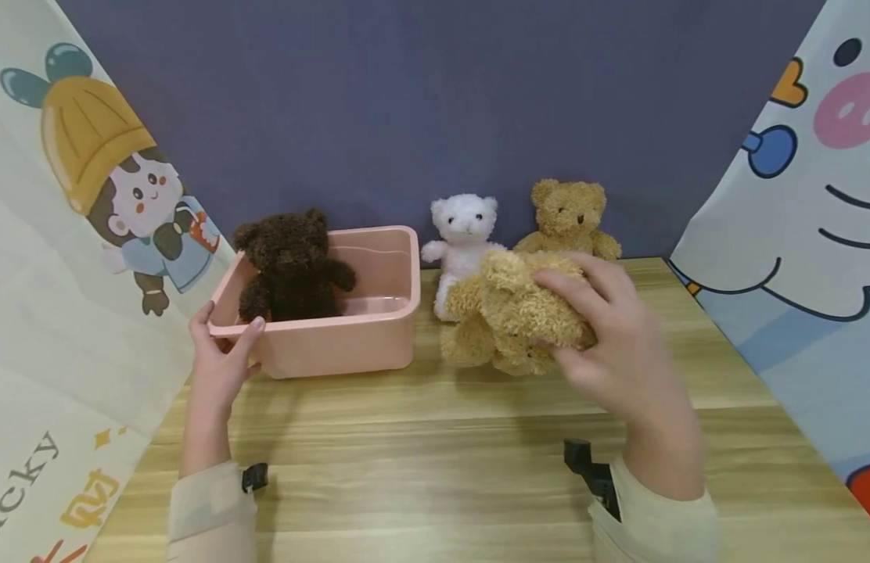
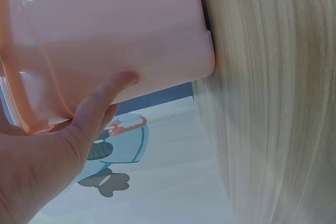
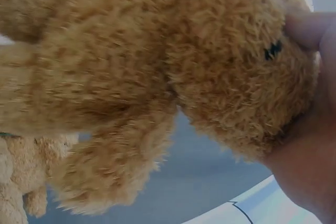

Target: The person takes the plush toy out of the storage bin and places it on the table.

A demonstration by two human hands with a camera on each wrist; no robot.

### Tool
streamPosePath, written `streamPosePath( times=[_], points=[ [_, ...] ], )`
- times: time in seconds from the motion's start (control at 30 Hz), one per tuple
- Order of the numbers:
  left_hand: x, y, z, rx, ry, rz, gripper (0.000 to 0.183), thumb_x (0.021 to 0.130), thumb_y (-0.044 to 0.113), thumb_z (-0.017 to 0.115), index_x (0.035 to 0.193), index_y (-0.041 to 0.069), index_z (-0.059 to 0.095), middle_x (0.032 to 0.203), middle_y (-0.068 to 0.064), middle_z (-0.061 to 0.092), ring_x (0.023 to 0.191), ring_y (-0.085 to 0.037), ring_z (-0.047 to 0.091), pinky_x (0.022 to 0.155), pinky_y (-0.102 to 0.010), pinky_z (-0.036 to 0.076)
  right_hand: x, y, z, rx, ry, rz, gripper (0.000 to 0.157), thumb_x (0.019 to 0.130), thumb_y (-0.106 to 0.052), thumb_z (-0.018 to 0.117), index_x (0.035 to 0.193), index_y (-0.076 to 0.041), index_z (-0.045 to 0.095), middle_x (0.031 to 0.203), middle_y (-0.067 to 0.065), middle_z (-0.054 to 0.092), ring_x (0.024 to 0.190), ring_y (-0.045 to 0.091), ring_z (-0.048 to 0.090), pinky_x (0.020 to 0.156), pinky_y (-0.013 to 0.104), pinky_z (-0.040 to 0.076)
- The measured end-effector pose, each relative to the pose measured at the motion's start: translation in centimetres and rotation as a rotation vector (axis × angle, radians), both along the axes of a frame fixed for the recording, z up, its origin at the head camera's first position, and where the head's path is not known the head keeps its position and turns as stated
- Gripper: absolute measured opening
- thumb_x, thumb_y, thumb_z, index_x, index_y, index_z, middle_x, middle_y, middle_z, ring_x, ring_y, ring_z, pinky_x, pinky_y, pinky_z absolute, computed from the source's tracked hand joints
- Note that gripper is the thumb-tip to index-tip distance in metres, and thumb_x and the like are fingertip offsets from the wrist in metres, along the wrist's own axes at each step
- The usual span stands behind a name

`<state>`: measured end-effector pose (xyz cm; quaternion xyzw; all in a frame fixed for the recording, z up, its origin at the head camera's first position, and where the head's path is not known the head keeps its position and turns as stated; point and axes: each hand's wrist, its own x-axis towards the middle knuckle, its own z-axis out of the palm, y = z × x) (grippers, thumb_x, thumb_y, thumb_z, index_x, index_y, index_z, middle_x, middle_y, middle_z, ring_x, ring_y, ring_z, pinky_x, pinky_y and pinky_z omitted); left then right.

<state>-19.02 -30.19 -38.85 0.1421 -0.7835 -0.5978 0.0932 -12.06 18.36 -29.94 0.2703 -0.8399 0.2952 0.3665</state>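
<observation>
My left hand point(image 1: 220, 363) grips the near left corner of a pink plastic bin point(image 1: 336, 348); in the left wrist view a finger lies along the bin's outer wall point(image 2: 131, 35). A dark brown teddy bear point(image 1: 287, 266) sits inside the bin, at its left end. With my right hand point(image 1: 618, 344) I hold a light tan teddy bear point(image 1: 526, 309) by its head, tilted, to the right of the bin. In the right wrist view the tan bear's body point(image 3: 105, 61) fills most of the picture, its head under my fingers.
Behind the held bear, a white teddy bear point(image 1: 466, 223) and another tan teddy bear point(image 1: 569, 211) sit against the dark blue back panel point(image 1: 442, 94). Printed cartoon sheets flank the wooden table point(image 1: 407, 469) on both sides.
</observation>
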Motion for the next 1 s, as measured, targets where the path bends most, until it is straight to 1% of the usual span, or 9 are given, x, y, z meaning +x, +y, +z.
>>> streamPosePath(
  times=[0.1,0.17,0.27,0.3,0.47,0.67,0.8,0.9,1.0],
  points=[
    [0.0,-0.1,-0.1,0.004,-0.001,0.001,0.099,0.102,0.051,0.068,0.167,0.043,-0.006,0.179,-0.018,0.009,0.161,-0.038,0.029,0.113,-0.070,0.042,-0.5,-0.5,-0.2,0.090,-0.095,0.025,0.075,0.068,0.009,0.078,0.139,-0.013,0.069,0.146,0.018,0.061,0.132,0.040,0.056,0.093,0.058,0.055],
    [0.0,-0.2,-0.2,0.000,-0.005,0.003,0.099,0.101,0.052,0.067,0.167,0.044,-0.006,0.179,-0.018,0.010,0.160,-0.038,0.030,0.113,-0.069,0.042,-0.9,-1.0,-0.3,0.138,-0.162,0.038,0.075,0.071,0.006,0.083,0.142,-0.016,0.068,0.148,0.014,0.060,0.134,0.038,0.056,0.095,0.058,0.056],
    [0.0,-0.3,-0.3,-0.006,-0.009,0.007,0.099,0.102,0.051,0.067,0.167,0.044,-0.006,0.179,-0.018,0.012,0.159,-0.037,0.031,0.112,-0.068,0.042,-1.4,-1.8,-0.3,0.183,-0.248,0.060,0.075,0.076,-0.006,0.091,0.145,-0.020,0.066,0.153,0.011,0.058,0.138,0.037,0.053,0.103,0.062,0.054],
    [0.0,-0.3,-0.4,-0.003,-0.010,0.007,0.099,0.102,0.051,0.067,0.167,0.044,-0.006,0.179,-0.018,0.012,0.159,-0.037,0.031,0.112,-0.068,0.043,-1.6,-2.1,-0.3,0.192,-0.269,0.066,0.075,0.077,-0.008,0.092,0.145,-0.021,0.066,0.155,0.010,0.057,0.140,0.038,0.052,0.108,0.064,0.051],
    [0.0,-0.3,-0.7,0.023,-0.015,0.007,0.100,0.101,0.049,0.069,0.167,0.044,-0.006,0.179,-0.017,0.013,0.160,-0.035,0.030,0.112,-0.070,0.043,-2.8,-3.5,-0.2,0.233,-0.363,0.081,0.074,0.081,-0.011,0.090,0.148,-0.030,0.064,0.159,0.006,0.055,0.146,0.038,0.047,0.120,0.066,0.039],
    [0.0,-0.3,-0.4,0.003,-0.017,0.000,0.099,0.102,0.052,0.067,0.167,0.044,-0.007,0.178,-0.019,0.016,0.158,-0.037,0.033,0.112,-0.068,0.043,-4.3,-4.2,-0.8,0.245,-0.457,0.104,0.076,0.083,-0.003,0.085,0.150,-0.030,0.062,0.160,0.005,0.053,0.150,0.037,0.045,0.120,0.067,0.041],
    [-0.1,-0.2,-0.2,0.001,-0.014,-0.002,0.099,0.102,0.052,0.067,0.167,0.044,-0.007,0.178,-0.018,0.015,0.158,-0.035,0.033,0.113,-0.068,0.044,-5.4,-4.0,-1.4,0.236,-0.514,0.098,0.078,0.084,0.000,0.082,0.153,-0.031,0.059,0.164,0.005,0.049,0.156,0.038,0.037,0.123,0.070,0.036],
    [-0.3,-0.3,-0.1,0.013,-0.014,-0.011,0.099,0.102,0.051,0.067,0.167,0.043,-0.007,0.179,-0.017,0.012,0.159,-0.035,0.031,0.113,-0.069,0.043,-6.1,-3.6,-2.1,0.221,-0.581,0.087,0.079,0.087,-0.003,0.082,0.155,-0.034,0.056,0.169,0.003,0.043,0.160,0.038,0.030,0.125,0.072,0.031],
    [-0.3,-0.4,-0.2,0.018,-0.016,-0.011,0.099,0.102,0.050,0.067,0.167,0.044,-0.008,0.179,-0.017,0.011,0.160,-0.035,0.031,0.114,-0.069,0.043,-6.8,-3.4,-2.8,0.206,-0.623,0.087,0.080,0.088,-0.006,0.083,0.156,-0.035,0.054,0.171,0.002,0.038,0.161,0.038,0.029,0.125,0.074,0.028]
  ],
)
